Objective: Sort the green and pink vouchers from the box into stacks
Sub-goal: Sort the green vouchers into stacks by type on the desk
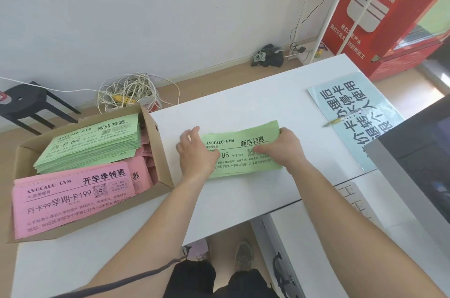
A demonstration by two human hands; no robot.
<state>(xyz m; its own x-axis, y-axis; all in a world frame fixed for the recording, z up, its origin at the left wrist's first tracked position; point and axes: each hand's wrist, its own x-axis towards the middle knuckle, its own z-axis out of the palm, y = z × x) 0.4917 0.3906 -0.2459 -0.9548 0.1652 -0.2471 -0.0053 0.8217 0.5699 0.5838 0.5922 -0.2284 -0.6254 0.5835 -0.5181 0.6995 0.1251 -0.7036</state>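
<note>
Both hands are on the sorted pile. My left hand (196,154) grips the left end of the green voucher stack (243,149), thumb on top, fingers curled at the edge. My right hand (286,145) grips the right end, thumb pressed on the printed face. The hands are apart, one at each short end. The stack lies flat on the white table (243,107), print facing me, sheets slightly uneven at the far edge.

The cardboard box (159,151) sits on the table just left of my left hand, not touching it. Inside, green vouchers (92,144) are piled at the far side and pink vouchers (73,197) at the near side, with more pink sheets along the right wall.

Right of the stack, well apart, a pen (343,118) lies across the edge of a blue laminated sign (360,132). Keyboard (353,197) and monitor (414,171) are at near right
</note>
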